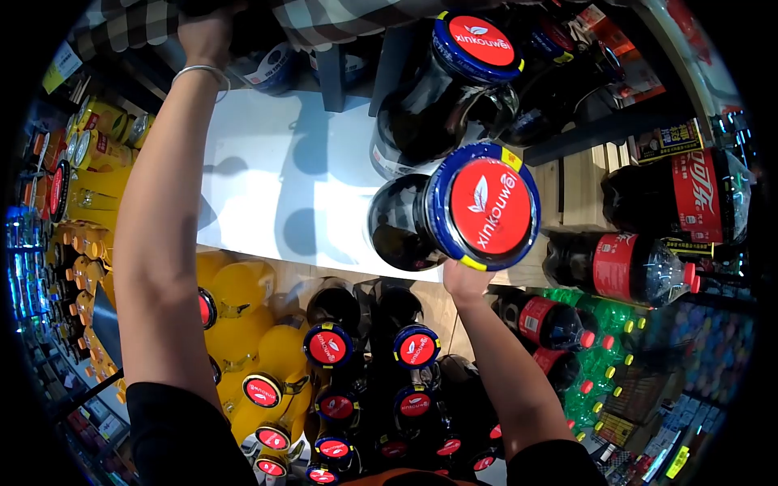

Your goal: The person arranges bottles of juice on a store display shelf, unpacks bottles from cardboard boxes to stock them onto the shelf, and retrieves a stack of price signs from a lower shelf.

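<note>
A large dark drink bottle (399,223) with a red and blue screw lid stands at the front of the white shelf. My right hand (468,282) is closed at its near side, just below the lid, and its fingers are hidden behind the lid. Right behind is another dark bottle (417,121) with a glass handle and the same kind of lid. My left hand (207,39) reaches far back to the upper left, beside a checkered cloth (340,28). Its fingers are lost in dark shadow, so what they touch cannot be made out.
Below stand several dark bottles (332,405) and yellow drink bottles (243,292) with red lids. Cola bottles (616,263) lie across the right, above green bottles (612,316). Dark upright posts (331,77) edge the white shelf (251,130). Yellow cans (105,150) are at left.
</note>
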Demonstrator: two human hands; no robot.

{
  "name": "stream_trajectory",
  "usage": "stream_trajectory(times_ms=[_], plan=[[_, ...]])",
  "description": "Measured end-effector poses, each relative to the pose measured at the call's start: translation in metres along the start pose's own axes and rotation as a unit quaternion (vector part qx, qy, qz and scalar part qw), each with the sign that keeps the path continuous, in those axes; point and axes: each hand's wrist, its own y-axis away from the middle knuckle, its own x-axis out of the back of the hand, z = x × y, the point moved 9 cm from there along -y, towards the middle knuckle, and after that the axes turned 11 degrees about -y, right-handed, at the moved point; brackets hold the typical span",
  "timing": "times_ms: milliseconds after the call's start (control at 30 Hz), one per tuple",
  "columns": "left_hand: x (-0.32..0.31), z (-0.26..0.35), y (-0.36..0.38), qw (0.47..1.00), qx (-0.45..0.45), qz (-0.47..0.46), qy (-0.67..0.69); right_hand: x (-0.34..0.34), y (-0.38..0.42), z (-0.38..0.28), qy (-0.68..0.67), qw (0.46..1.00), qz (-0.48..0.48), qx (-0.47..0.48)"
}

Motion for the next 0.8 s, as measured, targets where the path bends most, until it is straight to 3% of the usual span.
stream_trajectory(times_ms=[33,67,133,167,233,400,800], plan=[[0.001,-0.006,0.003,0.998,0.054,0.001,0.013,0.007,-0.001,-0.006,-0.003,1.0,0.012,0.017],[0.002,-0.005,0.004,0.999,0.051,0.0,0.01,0.017,-0.005,-0.016,0.004,1.0,0.014,0.016],[-0.001,-0.015,0.008,0.99,0.108,-0.052,-0.08,0.019,-0.006,-0.017,0.002,1.0,-0.003,0.007],[-0.001,0.007,0.02,0.991,0.071,-0.009,-0.114,0.021,-0.008,-0.022,-0.002,1.0,-0.001,0.008],[-0.007,0.019,0.035,0.994,0.039,-0.042,-0.09,0.02,-0.006,-0.015,-0.012,0.998,-0.03,-0.054],[-0.016,0.025,0.054,0.994,0.057,-0.057,-0.073,0.021,-0.006,-0.017,-0.007,0.998,-0.036,-0.054],[-0.035,0.029,0.06,0.995,-0.02,-0.071,-0.063,0.03,-0.007,-0.022,-0.017,0.998,0.003,-0.056]])
